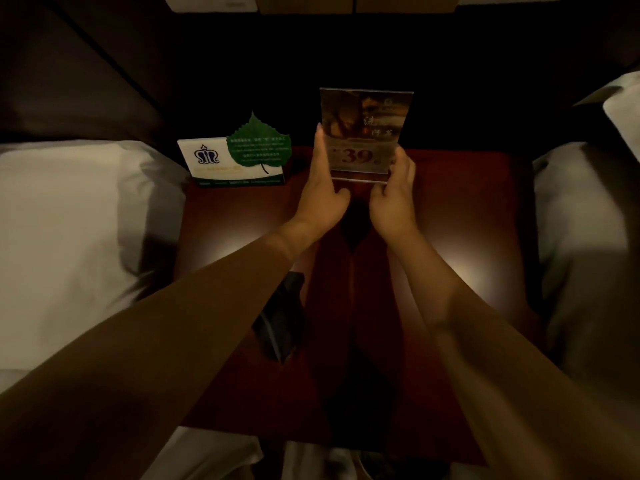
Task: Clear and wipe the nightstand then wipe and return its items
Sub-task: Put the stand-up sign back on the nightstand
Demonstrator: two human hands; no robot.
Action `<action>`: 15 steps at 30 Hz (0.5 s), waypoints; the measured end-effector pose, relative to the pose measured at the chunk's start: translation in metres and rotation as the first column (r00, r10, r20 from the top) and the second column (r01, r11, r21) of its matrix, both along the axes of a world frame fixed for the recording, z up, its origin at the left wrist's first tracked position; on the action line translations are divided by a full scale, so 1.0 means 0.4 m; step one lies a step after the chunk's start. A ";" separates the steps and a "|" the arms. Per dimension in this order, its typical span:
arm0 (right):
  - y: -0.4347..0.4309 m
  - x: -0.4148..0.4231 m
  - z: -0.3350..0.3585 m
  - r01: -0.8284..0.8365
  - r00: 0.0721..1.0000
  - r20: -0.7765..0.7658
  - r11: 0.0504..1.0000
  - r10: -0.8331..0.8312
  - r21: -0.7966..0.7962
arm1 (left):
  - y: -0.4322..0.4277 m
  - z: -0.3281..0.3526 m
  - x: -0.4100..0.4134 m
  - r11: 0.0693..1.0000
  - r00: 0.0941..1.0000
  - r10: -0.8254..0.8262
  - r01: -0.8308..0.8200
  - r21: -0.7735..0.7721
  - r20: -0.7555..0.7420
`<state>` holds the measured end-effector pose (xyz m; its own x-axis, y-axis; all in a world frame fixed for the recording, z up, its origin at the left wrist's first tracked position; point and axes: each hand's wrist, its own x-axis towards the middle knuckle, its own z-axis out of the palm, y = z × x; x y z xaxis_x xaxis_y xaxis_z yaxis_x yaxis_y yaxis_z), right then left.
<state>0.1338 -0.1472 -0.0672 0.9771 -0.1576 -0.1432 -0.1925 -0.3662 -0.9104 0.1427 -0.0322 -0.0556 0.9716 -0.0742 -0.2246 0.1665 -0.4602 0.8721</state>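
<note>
Dim tabletop: left hand, right hand both pinching acrylic sign right of leaf card; keep upright, support base firmly.

The room is dim, lit warmly from above. A glossy reddish-brown wooden counter stands between two beds and shows soft patches of glare on either side. White bedding lies at its left, and greyish-white bedding in shadow at its right. A dark brown panelled headboard rises behind the left bed. Pale panels catch light at the top edge.
</note>
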 end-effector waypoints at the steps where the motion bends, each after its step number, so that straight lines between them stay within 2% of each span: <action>1: 0.003 0.001 -0.001 0.000 1.000 -0.001 1.000 0.000 -0.007 | -0.001 -0.001 -0.003 1.000 1.000 0.001 -0.001 0.007 -0.001; 8: 0.003 0.006 0.018 -0.027 0.996 -0.089 0.996 0.019 -0.085 | 0.009 0.012 -0.016 0.998 0.999 -0.020 0.017 0.067 0.033; 13: 0.035 -0.029 0.045 0.175 0.966 -0.168 0.976 -0.195 -0.129 | 0.074 0.039 -0.051 0.986 0.989 0.130 -0.137 0.097 0.069; 15: 0.068 -0.061 0.057 0.198 0.958 -0.177 0.967 -0.225 -0.161 | 0.118 0.043 -0.072 0.977 0.982 0.175 -0.182 0.108 0.068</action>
